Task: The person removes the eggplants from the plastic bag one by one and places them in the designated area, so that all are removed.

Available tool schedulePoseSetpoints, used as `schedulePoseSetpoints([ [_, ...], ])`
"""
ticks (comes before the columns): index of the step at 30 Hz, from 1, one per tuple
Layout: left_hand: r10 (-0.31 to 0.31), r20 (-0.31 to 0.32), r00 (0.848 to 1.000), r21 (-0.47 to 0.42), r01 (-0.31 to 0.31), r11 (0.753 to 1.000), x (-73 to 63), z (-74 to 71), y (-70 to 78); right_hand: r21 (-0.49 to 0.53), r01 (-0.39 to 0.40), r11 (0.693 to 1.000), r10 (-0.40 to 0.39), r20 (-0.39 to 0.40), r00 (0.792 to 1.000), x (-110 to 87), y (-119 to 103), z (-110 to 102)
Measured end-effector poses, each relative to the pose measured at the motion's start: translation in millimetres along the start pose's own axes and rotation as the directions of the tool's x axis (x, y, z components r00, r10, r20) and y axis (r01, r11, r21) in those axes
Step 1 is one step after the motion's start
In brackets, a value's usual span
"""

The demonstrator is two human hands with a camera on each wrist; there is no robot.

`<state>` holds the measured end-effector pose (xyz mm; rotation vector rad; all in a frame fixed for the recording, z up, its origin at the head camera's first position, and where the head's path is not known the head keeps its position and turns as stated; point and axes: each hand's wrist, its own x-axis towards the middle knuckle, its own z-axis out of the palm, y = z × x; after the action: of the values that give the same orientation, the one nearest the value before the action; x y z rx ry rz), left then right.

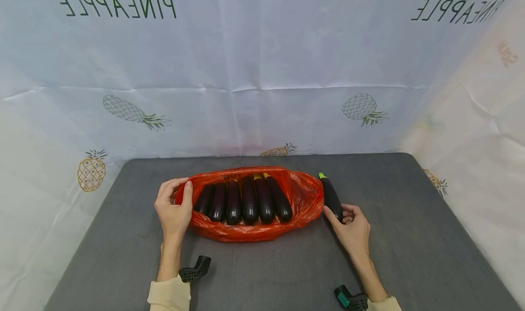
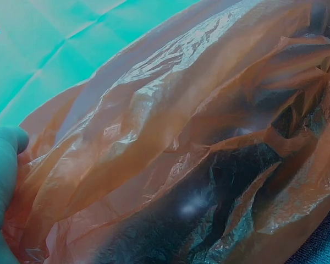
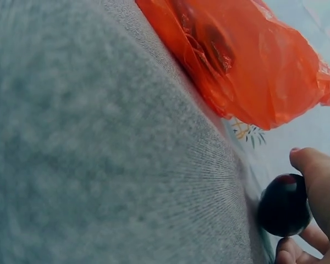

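Observation:
A red plastic bag (image 1: 246, 233) lies on its side along the table with its mouth spread wide. Several dark purple eggplants (image 1: 249, 201) lie in a row inside it, mostly upright in the head view. My left hand (image 1: 174, 213) pinches the bag's left edge between thumb and fingers; in the left wrist view the thin plastic (image 2: 132, 132) fills most of the picture. Just beyond the bag's right end, my right hand (image 1: 352, 229) grips a single eggplant (image 1: 331, 197) near its rounded bottom, its green stem pointing away. The right wrist view shows that round end (image 3: 283, 206) between thumb and fingers.
A grey table (image 1: 262, 274) carries everything. Behind it hangs a white cloth (image 1: 246, 51) printed with pineapples and lettering, which also continues along both sides. Black camera mounts (image 1: 196, 269) sit at both wrists, below cream sleeves (image 1: 169, 293).

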<state>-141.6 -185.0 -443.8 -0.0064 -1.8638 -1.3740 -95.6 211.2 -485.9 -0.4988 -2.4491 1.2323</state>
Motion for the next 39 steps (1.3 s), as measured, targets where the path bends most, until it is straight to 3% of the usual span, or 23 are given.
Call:
schedulePoseSetpoints([
  [8,-0.008,0.005,1.0,0.002,0.008,1.0,0.1,-0.9,-2.7,-0.026,0.012,1.0,-0.012,0.001,1.0,0.1,-1.7,-0.7],
  [18,-0.003,0.011,1.0,-0.001,0.003,1.0,0.4,-1.0,-5.6,0.135,0.109,0.985,-0.111,0.006,0.994,-2.1,-0.5,4.1],
  [27,-0.011,0.024,1.0,-0.012,0.011,1.0,0.0,-2.3,-5.5,0.124,0.074,0.989,-0.084,0.077,0.993,-5.8,-5.2,5.5],
  [39,-0.033,0.026,0.999,-0.009,0.034,0.999,-0.4,-3.1,-6.0,0.119,0.1,0.988,-0.095,-0.045,0.994,-3.9,-2.3,5.5],
])
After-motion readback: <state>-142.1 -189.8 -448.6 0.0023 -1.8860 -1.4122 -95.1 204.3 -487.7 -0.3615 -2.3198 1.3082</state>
